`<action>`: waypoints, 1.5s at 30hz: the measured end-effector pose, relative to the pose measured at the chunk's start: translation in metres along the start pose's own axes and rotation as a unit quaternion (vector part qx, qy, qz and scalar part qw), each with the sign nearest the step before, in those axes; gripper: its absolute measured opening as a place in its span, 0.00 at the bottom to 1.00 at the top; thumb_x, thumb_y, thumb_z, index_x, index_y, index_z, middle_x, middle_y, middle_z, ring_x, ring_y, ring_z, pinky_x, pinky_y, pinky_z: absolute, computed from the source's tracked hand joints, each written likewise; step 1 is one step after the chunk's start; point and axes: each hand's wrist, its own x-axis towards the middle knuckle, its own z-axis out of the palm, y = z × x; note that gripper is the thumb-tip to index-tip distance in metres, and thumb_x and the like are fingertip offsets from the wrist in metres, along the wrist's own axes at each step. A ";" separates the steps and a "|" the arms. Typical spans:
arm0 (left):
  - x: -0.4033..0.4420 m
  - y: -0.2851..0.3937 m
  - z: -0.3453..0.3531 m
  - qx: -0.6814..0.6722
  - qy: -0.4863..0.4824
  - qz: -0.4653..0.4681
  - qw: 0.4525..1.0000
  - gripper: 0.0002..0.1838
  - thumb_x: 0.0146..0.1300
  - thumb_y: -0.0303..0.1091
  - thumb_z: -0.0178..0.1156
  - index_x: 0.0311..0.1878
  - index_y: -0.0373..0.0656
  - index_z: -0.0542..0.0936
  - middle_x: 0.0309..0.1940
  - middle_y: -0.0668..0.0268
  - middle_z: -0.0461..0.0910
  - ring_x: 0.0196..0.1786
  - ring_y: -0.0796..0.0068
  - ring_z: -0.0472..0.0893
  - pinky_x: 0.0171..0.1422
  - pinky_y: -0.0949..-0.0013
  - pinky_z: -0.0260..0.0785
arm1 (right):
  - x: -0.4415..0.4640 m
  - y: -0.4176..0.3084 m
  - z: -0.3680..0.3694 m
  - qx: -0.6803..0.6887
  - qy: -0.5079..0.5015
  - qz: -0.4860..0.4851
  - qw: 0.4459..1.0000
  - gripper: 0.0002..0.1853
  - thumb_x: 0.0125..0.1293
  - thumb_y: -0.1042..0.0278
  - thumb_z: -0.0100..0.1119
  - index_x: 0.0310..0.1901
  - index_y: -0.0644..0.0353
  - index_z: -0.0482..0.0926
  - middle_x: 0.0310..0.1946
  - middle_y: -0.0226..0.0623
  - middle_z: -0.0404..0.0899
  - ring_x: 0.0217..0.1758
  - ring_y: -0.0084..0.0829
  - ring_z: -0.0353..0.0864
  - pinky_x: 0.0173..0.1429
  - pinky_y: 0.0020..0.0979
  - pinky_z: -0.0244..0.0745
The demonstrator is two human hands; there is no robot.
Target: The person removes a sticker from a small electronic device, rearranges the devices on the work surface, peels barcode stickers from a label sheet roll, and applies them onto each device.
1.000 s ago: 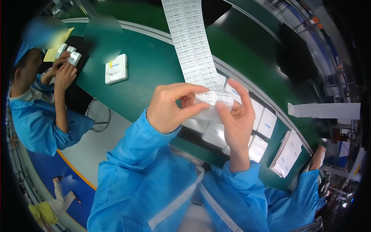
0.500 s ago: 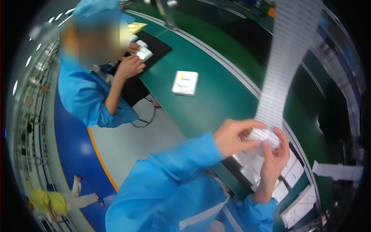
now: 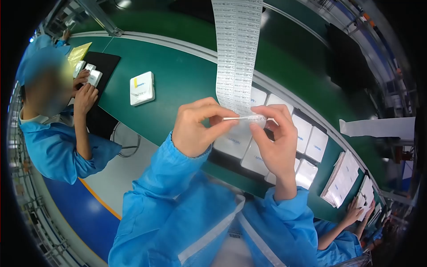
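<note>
A long strip of white printed labels (image 3: 237, 53) hangs from the top of the head view down to my hands, in two columns of small text. My left hand (image 3: 195, 124) is closed, thumb and forefinger pinching the left part of its lower end, which looks like a thin white edge. On the right part, my right hand (image 3: 278, 138) pinches between thumb and forefinger, its other fingers curled. Both hands are above several flat white boxes (image 3: 232, 146) with blue print, laid in rows on a black mat. My hands partly hide these boxes.
A single white box (image 3: 142, 88) lies on the green table (image 3: 175, 71). At left, a co-worker in blue (image 3: 62, 133) handles small white boxes on a black mat. Stacked white sheets or packs (image 3: 341, 178) lie at right, near another person's hands (image 3: 356, 211). A metal rail (image 3: 284, 89) edges the table.
My view has swung to the right, so the co-worker and lone box sit further left. The strip's lower end, bunched and curled before, now appears as a thin edge stretched between my fingers.
</note>
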 end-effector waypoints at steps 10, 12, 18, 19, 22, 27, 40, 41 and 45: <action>0.004 -0.006 -0.001 0.025 0.000 0.024 0.999 0.10 0.55 0.28 0.77 0.29 0.33 0.85 0.21 0.60 0.78 0.22 0.73 0.76 0.26 0.68 0.64 | 0.004 0.003 0.007 -0.090 0.007 -0.102 0.991 0.10 0.58 0.79 0.71 0.43 0.64 0.87 0.37 0.34 0.71 0.42 0.26 0.72 0.46 0.27 0.69; 0.005 -0.004 -0.002 0.039 -0.007 0.031 0.999 0.10 0.54 0.28 0.77 0.28 0.33 0.84 0.20 0.61 0.78 0.21 0.72 0.75 0.26 0.68 0.63 | 0.002 0.006 0.008 -0.067 0.011 -0.096 0.993 0.09 0.60 0.79 0.70 0.42 0.65 0.87 0.37 0.34 0.72 0.42 0.26 0.73 0.46 0.26 0.69; 0.006 -0.018 -0.025 0.139 0.083 0.064 0.985 0.09 0.55 0.28 0.77 0.30 0.34 0.84 0.21 0.62 0.77 0.22 0.71 0.73 0.26 0.67 0.63 | 0.002 0.004 -0.011 0.040 0.099 -0.076 0.991 0.02 0.65 0.82 0.65 0.39 0.71 0.84 0.37 0.37 0.77 0.39 0.24 0.74 0.46 0.25 0.69; 0.007 -0.020 -0.032 0.167 0.098 0.046 0.980 0.07 0.57 0.25 0.74 0.32 0.33 0.85 0.24 0.62 0.79 0.25 0.73 0.75 0.29 0.69 0.65 | -0.003 0.007 -0.016 0.008 0.098 -0.053 0.994 0.02 0.65 0.82 0.65 0.38 0.71 0.83 0.36 0.36 0.77 0.39 0.23 0.73 0.45 0.24 0.69; 0.008 -0.036 -0.048 0.231 0.109 0.034 0.966 0.04 0.60 0.23 0.71 0.38 0.34 0.86 0.29 0.61 0.83 0.29 0.73 0.79 0.33 0.72 0.68 | -0.016 0.021 -0.030 -0.049 0.097 -0.006 0.994 0.02 0.66 0.80 0.64 0.36 0.70 0.82 0.33 0.34 0.78 0.36 0.22 0.74 0.44 0.23 0.68; -0.001 -0.057 -0.036 0.271 0.072 0.044 0.959 0.14 0.62 0.21 0.68 0.51 0.39 0.85 0.35 0.60 0.86 0.37 0.68 0.84 0.42 0.68 0.75 | -0.029 0.038 -0.030 -0.154 0.105 0.047 0.981 0.03 0.65 0.78 0.66 0.35 0.69 0.82 0.30 0.34 0.78 0.35 0.21 0.75 0.42 0.24 0.70; -0.008 -0.035 0.007 0.262 -0.269 0.154 0.914 0.47 0.40 0.32 0.83 0.69 0.44 0.74 0.67 0.49 0.67 0.69 0.46 0.70 0.68 0.49 0.69 | -0.062 0.025 -0.054 -0.295 -0.003 0.009 0.955 0.32 0.52 0.80 0.71 0.62 0.64 0.73 0.53 0.49 0.77 0.58 0.49 0.80 0.64 0.39 0.75; -0.008 -0.041 0.013 0.242 -0.305 0.156 0.908 0.50 0.38 0.33 0.83 0.70 0.44 0.73 0.67 0.48 0.67 0.70 0.44 0.69 0.69 0.49 0.68 | -0.062 0.022 -0.052 -0.308 -0.033 0.017 0.951 0.37 0.51 0.80 0.72 0.66 0.62 0.70 0.58 0.51 0.72 0.63 0.52 0.75 0.68 0.42 0.72; -0.014 -0.050 0.020 0.255 -0.296 0.164 0.906 0.53 0.37 0.33 0.84 0.71 0.43 0.70 0.66 0.49 0.68 0.69 0.44 0.70 0.69 0.51 0.70 | -0.070 0.020 -0.051 -0.339 -0.122 0.042 0.932 0.49 0.47 0.80 0.77 0.73 0.58 0.63 0.69 0.53 0.60 0.73 0.58 0.63 0.74 0.46 0.67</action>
